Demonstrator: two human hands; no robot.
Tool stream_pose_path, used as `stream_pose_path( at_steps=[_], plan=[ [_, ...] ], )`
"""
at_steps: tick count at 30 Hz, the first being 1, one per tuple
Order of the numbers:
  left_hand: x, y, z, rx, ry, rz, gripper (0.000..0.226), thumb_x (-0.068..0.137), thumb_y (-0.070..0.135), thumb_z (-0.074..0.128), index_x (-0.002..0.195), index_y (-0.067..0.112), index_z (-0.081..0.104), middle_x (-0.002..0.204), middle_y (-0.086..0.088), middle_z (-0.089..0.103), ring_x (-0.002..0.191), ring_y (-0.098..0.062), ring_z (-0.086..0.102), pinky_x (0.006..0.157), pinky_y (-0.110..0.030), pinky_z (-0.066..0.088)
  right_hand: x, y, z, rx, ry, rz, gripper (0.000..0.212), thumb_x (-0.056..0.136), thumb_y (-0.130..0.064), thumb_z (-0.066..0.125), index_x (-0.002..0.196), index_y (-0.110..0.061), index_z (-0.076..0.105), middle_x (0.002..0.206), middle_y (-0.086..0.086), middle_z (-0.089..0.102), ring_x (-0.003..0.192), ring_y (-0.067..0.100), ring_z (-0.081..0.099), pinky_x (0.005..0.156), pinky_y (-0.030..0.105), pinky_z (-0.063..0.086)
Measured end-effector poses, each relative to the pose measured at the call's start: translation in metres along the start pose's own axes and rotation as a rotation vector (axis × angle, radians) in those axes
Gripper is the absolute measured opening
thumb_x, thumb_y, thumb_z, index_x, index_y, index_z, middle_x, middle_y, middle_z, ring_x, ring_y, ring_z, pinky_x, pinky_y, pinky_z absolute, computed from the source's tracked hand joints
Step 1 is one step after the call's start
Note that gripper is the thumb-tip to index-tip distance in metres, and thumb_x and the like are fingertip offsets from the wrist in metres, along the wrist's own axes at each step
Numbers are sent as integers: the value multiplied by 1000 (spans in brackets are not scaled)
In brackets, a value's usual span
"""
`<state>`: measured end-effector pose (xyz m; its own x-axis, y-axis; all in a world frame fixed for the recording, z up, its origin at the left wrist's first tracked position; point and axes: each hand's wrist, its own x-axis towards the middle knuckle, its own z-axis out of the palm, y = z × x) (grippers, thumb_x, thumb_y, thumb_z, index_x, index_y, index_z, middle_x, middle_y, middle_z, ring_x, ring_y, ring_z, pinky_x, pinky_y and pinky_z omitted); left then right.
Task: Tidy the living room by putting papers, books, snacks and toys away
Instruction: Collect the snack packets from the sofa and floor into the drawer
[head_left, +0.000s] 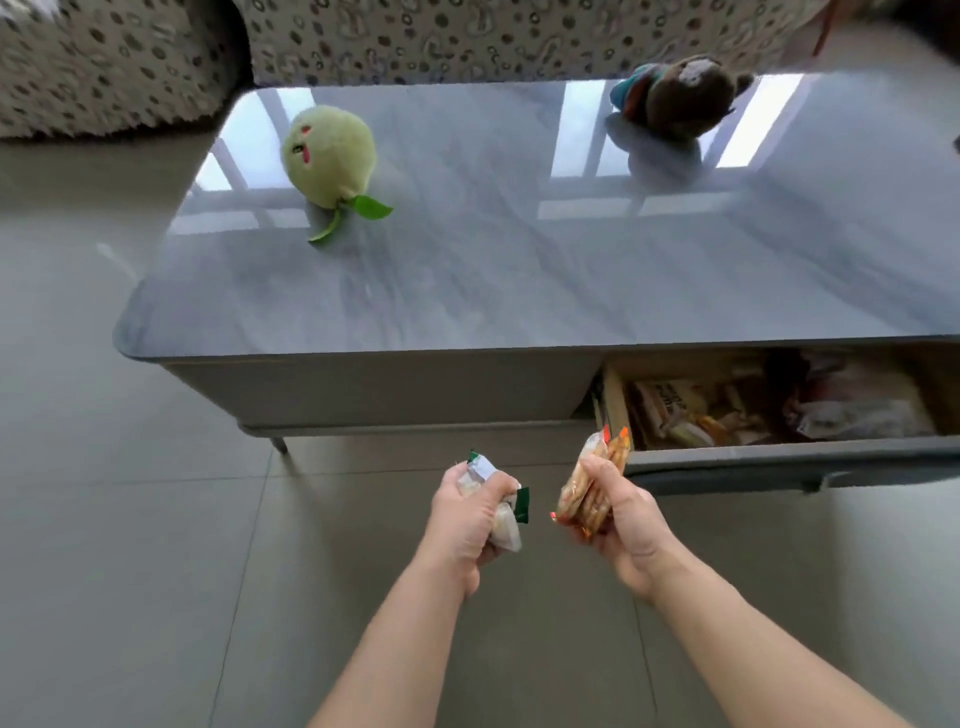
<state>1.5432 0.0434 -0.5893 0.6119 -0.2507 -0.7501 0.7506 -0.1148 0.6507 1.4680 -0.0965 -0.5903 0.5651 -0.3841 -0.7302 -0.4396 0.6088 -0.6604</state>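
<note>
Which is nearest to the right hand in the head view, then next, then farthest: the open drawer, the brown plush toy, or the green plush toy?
From the right hand:
1. Open drawer, just beyond it, under the table's right end.
2. Brown plush toy, far right on the tabletop.
3. Green plush toy, far left on the tabletop; close to the brown one in distance.

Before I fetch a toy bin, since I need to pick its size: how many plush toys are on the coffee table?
2. A green fruit-shaped plush lies at the far left of the tabletop; a brown plush sits at the far right edge. None other shows.
</note>
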Motion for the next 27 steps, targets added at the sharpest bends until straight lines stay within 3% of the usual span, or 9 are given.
stream_pose_path(
  at_steps=[7,12,15,18,21,23,25,27],
  plan=[
    [25,-2,103,115,-109,-61,49,83,19,65,128,16,48,88,-7,60,68,-19,57,58,-28,51,20,-27,-76,159,117,-21,48,86,-40,64,116,-3,62,90,13,69,77,26,66,62,31,54],
    [37,-6,168,150,-121,-107,42,83,22,64,123,18,50,85,-6,60,67,-19,55,62,-32,49,33,-55,-123,204,123,-12,47,88,-42,62,116,-4,61,97,18,70,71,23,67,57,29,53],
    [43,-5,204,162,-117,-128,48,83,25,64,128,18,48,87,-8,58,71,-21,55,57,-28,47,42,-78,-150,256,133,-19,42,88,-43,61,112,-8,61,95,16,70,69,21,67,55,29,53],
    [52,2,244,131,-94,-134,49,83,26,63,129,17,47,90,-8,58,71,-20,54,52,-27,46,54,-103,-172,264,174,-41,39,87,-44,63,109,-12,60,98,14,69,76,23,67,63,34,54],
    [61,13,282,-66,-60,-163,58,84,31,67,135,14,45,104,-13,59,76,-24,60,50,-30,52,72,-125,-193,266,231,-51,55,85,-47,64,125,-11,54,114,12,67,93,24,67,73,39,56],
    [63,14,301,-252,-37,-218,72,85,38,67,146,20,33,131,-20,51,102,-35,60,69,-44,60,80,-135,-207,244,257,5,63,88,-50,59,137,-13,43,128,6,59,107,24,61,89,43,52],
    [58,11,318,-317,13,-258,80,89,39,64,153,28,17,152,-19,30,127,-43,46,96,-53,50,81,-140,-226,214,279,61,67,91,-51,55,145,-18,33,145,9,43,127,29,48,102,46,45],
    [47,6,333,-314,38,-266,77,93,38,60,154,26,14,156,-16,22,131,-43,43,98,-51,49,75,-142,-245,218,299,69,61,94,-44,53,145,-16,36,150,11,37,131,29,43,103,44,45]
  ],
)
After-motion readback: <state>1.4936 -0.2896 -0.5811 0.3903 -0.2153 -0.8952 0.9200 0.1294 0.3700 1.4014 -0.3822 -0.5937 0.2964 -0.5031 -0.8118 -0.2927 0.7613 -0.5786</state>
